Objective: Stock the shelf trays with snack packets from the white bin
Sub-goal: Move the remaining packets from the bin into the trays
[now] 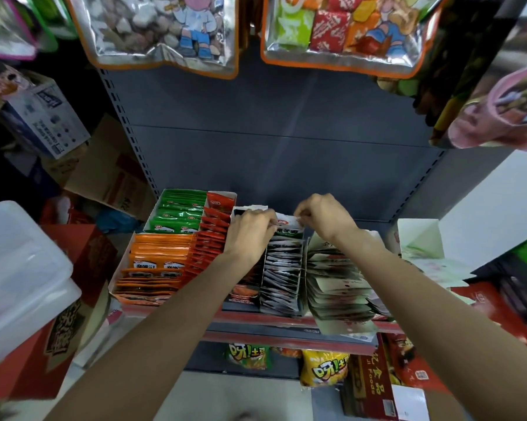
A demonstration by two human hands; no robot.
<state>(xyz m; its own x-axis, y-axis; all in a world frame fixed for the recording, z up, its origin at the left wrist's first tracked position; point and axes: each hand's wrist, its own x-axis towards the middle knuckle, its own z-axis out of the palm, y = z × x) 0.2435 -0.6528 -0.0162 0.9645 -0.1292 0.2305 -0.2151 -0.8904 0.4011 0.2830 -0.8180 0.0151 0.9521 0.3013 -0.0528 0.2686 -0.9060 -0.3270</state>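
Where the frame's left edge begins, a white bin [22,268] sits at mid-left, resting on a red carton [71,323]; what it holds cannot be made out. Next right, on the shelf [286,322] at centre, a tray of orange packets [156,262] lies in front of a tray of green packets [180,214]. A row of red packets [209,244] stands just beside both.

Left hand [250,235], centre frame: fingers curled, pinching the left side of a white-and-green packet [289,227]. The packet is upright at the back end of the grey packet row [282,278], touching the packets in front of it.

Right hand [323,217], just right of centre: fingers bent, pinching the same packet's upper right corner. Both forearms reach in from the lower edge.

Right of the grey row, across a cardboard divider, pale green packets [335,287] lean forward, fanned toward the shelf lip. At far right, an opened pale carton [420,238] stands on the shelf.

Above, at upper centre, two clear bags [165,31] of sweets hang. Below the shelf, yellow snack bags [323,369] lower centre.
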